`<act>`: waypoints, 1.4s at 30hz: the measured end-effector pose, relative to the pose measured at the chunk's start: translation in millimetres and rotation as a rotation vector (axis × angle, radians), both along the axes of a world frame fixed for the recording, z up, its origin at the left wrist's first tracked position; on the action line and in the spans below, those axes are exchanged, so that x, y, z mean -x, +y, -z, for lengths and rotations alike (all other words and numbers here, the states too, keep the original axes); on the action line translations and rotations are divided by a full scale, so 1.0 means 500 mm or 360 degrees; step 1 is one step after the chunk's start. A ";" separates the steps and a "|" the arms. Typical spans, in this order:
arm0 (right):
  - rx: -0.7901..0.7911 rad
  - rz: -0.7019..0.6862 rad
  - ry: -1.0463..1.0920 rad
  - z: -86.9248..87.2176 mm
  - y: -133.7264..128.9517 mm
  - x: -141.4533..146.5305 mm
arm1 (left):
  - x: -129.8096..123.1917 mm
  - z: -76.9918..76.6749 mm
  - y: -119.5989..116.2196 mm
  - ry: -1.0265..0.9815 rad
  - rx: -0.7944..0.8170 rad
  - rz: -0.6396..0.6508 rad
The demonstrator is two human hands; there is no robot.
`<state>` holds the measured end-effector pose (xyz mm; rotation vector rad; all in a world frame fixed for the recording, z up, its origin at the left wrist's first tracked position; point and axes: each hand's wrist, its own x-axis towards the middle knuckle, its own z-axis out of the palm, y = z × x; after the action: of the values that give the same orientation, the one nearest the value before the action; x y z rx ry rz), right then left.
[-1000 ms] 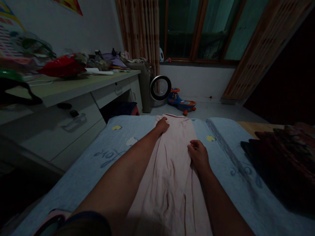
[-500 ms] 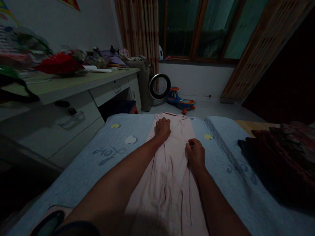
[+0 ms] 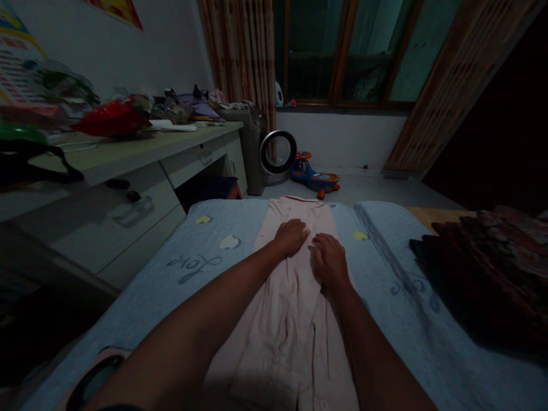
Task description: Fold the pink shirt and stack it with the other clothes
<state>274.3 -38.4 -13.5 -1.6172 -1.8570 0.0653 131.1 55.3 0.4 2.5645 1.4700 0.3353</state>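
Observation:
A long pale pink garment (image 3: 295, 302) lies lengthwise on the blue bed cover (image 3: 240, 268), wrinkled along its near half, with a dark red line at its far edge. Flat on its upper part rests my left hand (image 3: 292, 237), fingers stretched out toward the right. My right hand (image 3: 330, 260) is just beside it, on the garment's right side, fingers apart and slightly bent. The two hands nearly meet, and neither grips the cloth. I cannot tell exactly what kind of garment it is.
Dark folded clothes (image 3: 483, 279) are piled on the right of the bed. A cluttered desk (image 3: 141, 149) runs along the left. Beyond the bed stand a washing machine with its round door (image 3: 278, 132) open and a blue-orange ride-on toy (image 3: 314, 176).
My left hand has slid right and slightly nearer across the garment. My right hand has moved left and a little farther away, from the garment's edge onto it.

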 end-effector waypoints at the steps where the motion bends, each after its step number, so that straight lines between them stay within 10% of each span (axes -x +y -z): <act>1: 0.0083 -0.0086 -0.0068 0.001 -0.002 0.005 | 0.004 -0.003 0.013 -0.0001 0.0005 -0.0054; 6: 0.0539 -0.0174 -0.0397 0.009 -0.013 0.021 | 0.021 0.017 0.062 0.0097 0.0198 -0.0222; 14: 0.0587 -0.0058 -0.0489 0.011 -0.017 0.028 | 0.010 0.030 0.078 0.0125 0.0157 -0.0404; 19: 0.0619 -0.0009 -0.0489 0.014 -0.015 0.030 | 0.006 0.017 0.005 0.0082 -0.0241 -0.0258; 32: 0.0659 0.0159 -0.0482 0.016 -0.015 0.024 | 0.029 0.031 -0.114 0.0033 -0.0082 -0.0042; 42: 0.0544 0.0178 -0.0512 0.017 -0.021 0.022 | 0.117 0.040 -0.327 0.0140 -0.0105 0.0019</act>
<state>263.2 -49.0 -22.2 -2.0640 -2.0759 0.0813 72.4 -108.3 -19.5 2.6709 1.4966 0.2768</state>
